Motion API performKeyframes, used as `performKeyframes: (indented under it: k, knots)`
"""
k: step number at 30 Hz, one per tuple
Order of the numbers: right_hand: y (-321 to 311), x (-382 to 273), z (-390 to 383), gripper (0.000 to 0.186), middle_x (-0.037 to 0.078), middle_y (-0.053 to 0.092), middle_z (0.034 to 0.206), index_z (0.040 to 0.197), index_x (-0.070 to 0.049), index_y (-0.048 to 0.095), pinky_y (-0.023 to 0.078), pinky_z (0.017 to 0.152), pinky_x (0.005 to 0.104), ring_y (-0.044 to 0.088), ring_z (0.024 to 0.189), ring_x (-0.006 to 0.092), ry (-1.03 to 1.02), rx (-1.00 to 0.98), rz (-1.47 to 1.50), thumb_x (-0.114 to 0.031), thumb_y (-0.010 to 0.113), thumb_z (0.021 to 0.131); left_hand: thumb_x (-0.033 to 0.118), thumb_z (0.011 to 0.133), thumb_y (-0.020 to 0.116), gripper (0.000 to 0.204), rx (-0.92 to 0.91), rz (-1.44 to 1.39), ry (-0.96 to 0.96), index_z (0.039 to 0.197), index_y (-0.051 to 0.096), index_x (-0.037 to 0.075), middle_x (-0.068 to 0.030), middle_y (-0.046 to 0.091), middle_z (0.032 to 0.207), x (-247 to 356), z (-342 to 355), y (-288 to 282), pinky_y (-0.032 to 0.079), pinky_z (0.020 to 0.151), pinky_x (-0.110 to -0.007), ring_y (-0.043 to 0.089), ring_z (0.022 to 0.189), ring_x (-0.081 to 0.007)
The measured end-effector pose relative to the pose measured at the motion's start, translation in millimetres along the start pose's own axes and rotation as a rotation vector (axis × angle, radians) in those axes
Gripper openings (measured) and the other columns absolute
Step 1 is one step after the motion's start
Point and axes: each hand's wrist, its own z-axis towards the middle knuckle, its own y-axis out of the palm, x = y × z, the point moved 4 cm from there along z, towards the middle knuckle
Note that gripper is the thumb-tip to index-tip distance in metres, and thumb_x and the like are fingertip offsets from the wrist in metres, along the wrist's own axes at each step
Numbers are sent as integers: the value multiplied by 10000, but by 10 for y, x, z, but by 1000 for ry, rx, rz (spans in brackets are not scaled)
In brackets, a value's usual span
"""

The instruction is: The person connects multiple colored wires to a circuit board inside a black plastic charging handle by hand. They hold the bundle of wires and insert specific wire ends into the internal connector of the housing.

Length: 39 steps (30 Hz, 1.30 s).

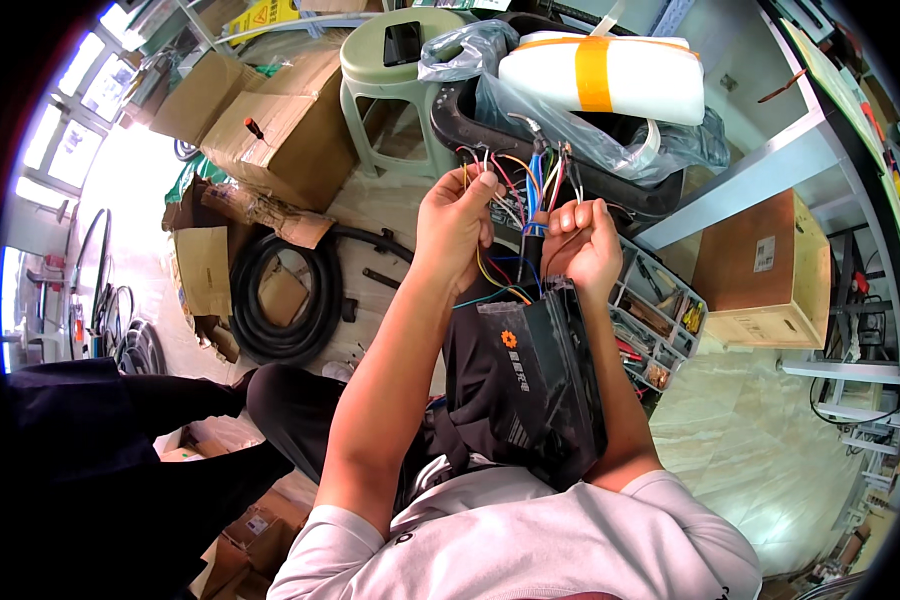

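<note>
A black box-shaped device (510,385) with an orange mark on its face rests on my lap. Thin coloured wires come out of its top, and a bundle of coloured wires (537,175) fans out from a thick black cable just beyond it. My left hand (455,220) is closed in a pinch on thin wires, their light ends poking up past the fingertips. To its right, my right hand (587,245) is closed too, thumb and fingers pinching a thin wire from the bundle. The exact wire ends inside both pinches are partly hidden by the fingers.
Beyond the wires stands a black-rimmed tub (460,115) with plastic film and a white roll (610,78). A green stool (390,90) bears a phone. Right of my knees lies a compartmented parts tray (660,310); left are coiled black hose (288,345) and cardboard boxes (280,130). Someone's dark-clothed legs (170,405) are close left.
</note>
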Motion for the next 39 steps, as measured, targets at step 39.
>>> performKeyframes:
  k: [39]
  knots:
    - [-48,-4,-13,294,43,461,666,723,-60,469,470,736,389,472,640,170,4,0,21,-238,471,957,48,914,502,449,-155,127,238,1345,375,38,-57,575,782,185,-175,123,291,382,-146,370,415,-8]
